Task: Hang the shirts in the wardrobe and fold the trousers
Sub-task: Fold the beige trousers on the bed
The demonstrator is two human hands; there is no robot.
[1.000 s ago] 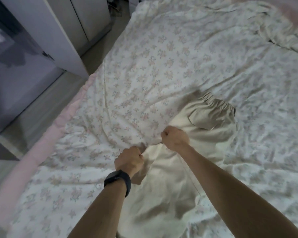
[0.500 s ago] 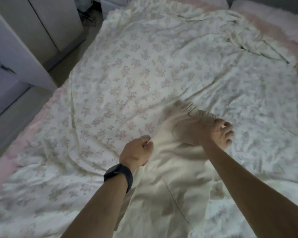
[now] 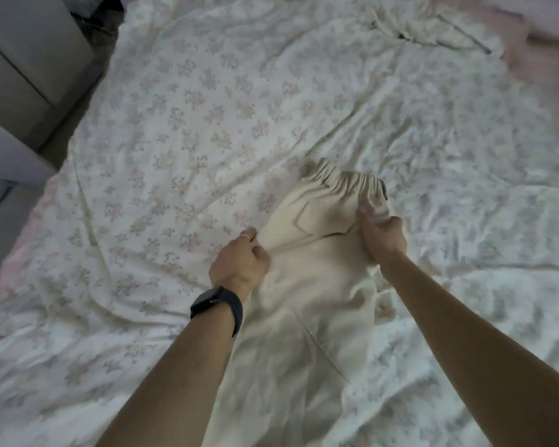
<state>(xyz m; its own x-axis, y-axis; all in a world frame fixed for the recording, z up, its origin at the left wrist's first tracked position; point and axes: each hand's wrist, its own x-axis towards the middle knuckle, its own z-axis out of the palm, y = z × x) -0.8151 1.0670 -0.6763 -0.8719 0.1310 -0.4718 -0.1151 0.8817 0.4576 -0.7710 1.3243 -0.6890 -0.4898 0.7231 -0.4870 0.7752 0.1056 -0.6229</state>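
- The trousers [image 3: 307, 285] lay on the bed [image 3: 207, 91] by its near edge, waistband pointing away.
- The left hand [image 3: 239, 262] gripped their left side, fingers curled.
- The right hand [image 3: 383, 235] pinched cloth below the waistband.

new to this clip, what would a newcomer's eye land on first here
The cream trousers lying mid-bed, elastic waistband away from the person, stand out against the floral sheet. The left hand, a black band on its wrist, pinches their left edge while the right hand holds the fabric just below the waistband.
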